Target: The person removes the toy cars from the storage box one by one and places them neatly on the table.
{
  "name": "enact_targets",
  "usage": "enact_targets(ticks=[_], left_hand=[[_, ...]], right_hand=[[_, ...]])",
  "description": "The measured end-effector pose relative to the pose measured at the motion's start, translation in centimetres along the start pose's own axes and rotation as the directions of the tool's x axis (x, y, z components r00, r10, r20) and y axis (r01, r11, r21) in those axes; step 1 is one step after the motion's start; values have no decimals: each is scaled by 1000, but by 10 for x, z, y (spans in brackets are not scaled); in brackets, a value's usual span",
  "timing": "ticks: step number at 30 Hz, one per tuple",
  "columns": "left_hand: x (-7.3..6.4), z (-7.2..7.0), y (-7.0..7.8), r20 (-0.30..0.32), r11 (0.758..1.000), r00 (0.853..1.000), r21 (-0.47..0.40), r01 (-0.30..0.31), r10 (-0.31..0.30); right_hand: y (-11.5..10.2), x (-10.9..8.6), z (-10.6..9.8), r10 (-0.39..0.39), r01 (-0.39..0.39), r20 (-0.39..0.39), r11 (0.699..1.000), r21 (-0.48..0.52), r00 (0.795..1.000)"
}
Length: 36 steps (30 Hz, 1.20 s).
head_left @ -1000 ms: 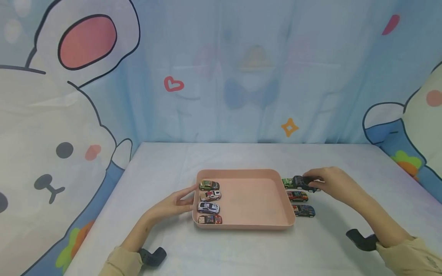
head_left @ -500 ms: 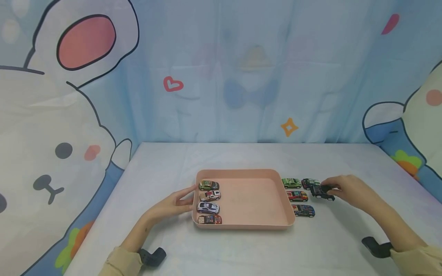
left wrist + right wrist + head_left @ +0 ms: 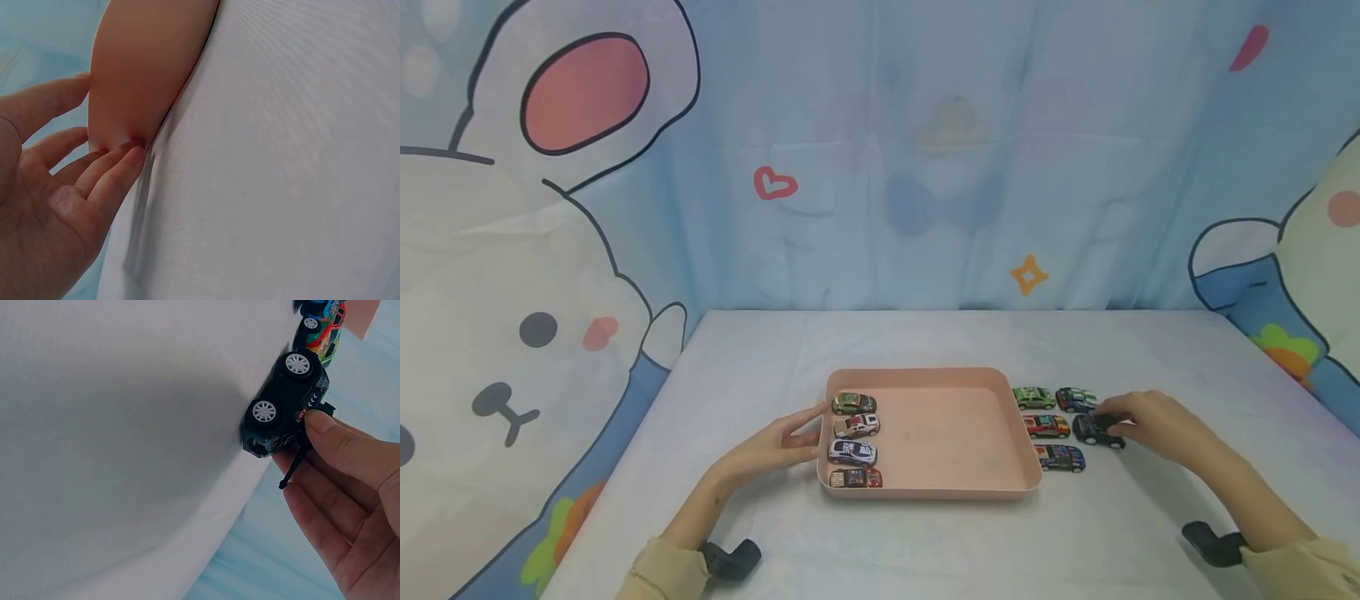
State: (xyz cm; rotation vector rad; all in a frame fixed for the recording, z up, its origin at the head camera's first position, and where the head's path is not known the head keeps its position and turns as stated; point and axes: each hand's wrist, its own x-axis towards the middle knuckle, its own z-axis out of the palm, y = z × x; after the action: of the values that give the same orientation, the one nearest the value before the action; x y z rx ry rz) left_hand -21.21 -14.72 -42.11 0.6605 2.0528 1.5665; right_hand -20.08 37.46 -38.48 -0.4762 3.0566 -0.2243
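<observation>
In the head view a pink tray lies on the white-covered table, with several toy cars in a column along its inner left side. My left hand rests its fingertips against the tray's outer left wall; the left wrist view shows the fingers fairly straight. Right of the tray, my right hand pinches a black toy truck between thumb and fingers. In the right wrist view this truck has white wheels and a thin black rod on top, and its wheels appear to be at the tabletop.
Beside the tray's right wall sit a green car, a red car and a blue car. A dark green car stands just behind the black truck. A blue cartoon curtain hangs behind the table.
My right hand has carried the black truck rightward and toward me, then lowered it beside the red car, uncovering the green cars. The left hand and tray stay in place.
</observation>
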Motion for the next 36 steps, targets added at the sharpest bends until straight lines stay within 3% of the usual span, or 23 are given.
enact_targets(ticks=[36], left_hand=[[1, 0, 1, 1, 1000, 1000, -11, 10, -10]], right_hand=[[-3, 7, 0, -26, 26, -26, 999, -19, 999]])
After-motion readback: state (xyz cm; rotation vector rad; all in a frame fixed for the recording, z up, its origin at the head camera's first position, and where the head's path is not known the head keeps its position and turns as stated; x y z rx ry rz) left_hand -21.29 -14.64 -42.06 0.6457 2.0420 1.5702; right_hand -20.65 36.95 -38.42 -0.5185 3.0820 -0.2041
